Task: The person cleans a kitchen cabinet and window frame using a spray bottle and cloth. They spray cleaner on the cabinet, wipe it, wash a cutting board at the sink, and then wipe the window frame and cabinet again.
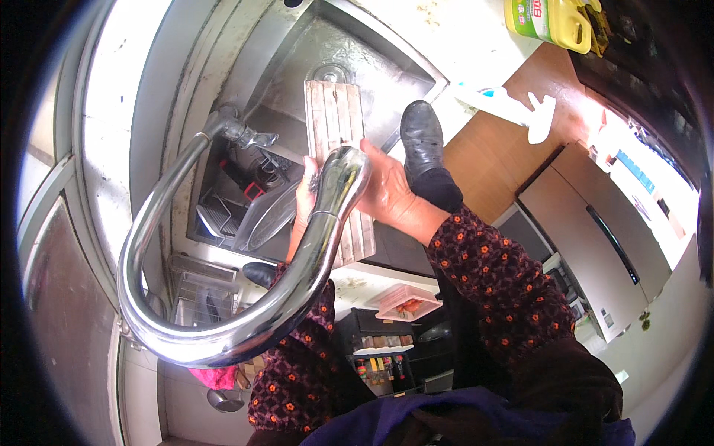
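A slatted, whitish board [334, 114] lies lengthwise over the sink, held between both of my hands. My right hand [385, 187] grips its right edge, with the wrist in a dark flowered sleeve. On its left edge is my left hand [304, 192], partly hidden by the chrome faucet [240, 340], whose curved spout hangs in front of the board. The far end of the board reaches the drain [331, 72] of the steel sink [440, 83]. In the nearer left basin, a clear bowl-like container with a mesh strainer [273, 223] stands beside a red and black object [254, 190].
My black shoes [422, 134] [259, 273] are up by the sink's sides. A yellow jug [549, 25] and a white spray bottle [502, 106] are at the upper right. Near me are a pink basket [407, 304], a wire rack [203, 301] and a shelf of bottles [382, 371].
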{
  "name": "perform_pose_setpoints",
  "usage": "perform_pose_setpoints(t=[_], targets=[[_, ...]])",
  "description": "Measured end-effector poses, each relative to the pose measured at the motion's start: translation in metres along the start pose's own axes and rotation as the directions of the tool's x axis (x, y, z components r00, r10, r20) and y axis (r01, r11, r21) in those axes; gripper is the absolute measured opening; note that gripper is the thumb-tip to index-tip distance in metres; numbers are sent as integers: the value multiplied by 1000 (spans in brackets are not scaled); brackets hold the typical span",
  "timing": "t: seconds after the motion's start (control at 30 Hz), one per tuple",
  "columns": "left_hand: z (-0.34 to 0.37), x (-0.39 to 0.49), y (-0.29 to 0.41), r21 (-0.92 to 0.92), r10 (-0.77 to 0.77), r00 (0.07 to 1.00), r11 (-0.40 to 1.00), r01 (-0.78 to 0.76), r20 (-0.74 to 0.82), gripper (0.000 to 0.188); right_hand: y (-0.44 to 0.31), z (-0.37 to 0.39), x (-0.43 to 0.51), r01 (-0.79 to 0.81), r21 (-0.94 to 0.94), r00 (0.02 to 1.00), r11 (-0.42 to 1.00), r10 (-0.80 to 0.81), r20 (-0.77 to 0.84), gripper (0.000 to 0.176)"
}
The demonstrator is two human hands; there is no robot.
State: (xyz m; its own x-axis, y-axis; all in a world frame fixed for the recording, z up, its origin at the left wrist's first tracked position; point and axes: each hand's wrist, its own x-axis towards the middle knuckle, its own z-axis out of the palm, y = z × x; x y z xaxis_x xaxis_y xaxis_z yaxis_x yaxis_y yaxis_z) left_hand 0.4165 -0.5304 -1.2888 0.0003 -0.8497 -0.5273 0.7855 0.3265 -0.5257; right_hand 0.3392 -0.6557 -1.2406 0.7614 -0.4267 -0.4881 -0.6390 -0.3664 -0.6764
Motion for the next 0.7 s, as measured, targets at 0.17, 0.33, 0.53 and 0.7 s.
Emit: perform_pose_setpoints(t=[0.17,0.33,0.53,0.7], targets=[[16,-11,-3,420,-88,989,898,132,-123,63,17,-19,34,24,-176,999,984,-27,-18,45],[9,-5,-10,339,-197,974,914,223,-109,74,31,-46,65,-182,-82,954,980,156,-255,44],[8,1,9,212,114,900,977,-25,-420,82,-15,-22,-26,-43,220,985,974,5,170,39],[2,-2,20,71,-68,954,993,92,-292,68,-20,-5,-36,152,138,985,979,-161,57,40]])
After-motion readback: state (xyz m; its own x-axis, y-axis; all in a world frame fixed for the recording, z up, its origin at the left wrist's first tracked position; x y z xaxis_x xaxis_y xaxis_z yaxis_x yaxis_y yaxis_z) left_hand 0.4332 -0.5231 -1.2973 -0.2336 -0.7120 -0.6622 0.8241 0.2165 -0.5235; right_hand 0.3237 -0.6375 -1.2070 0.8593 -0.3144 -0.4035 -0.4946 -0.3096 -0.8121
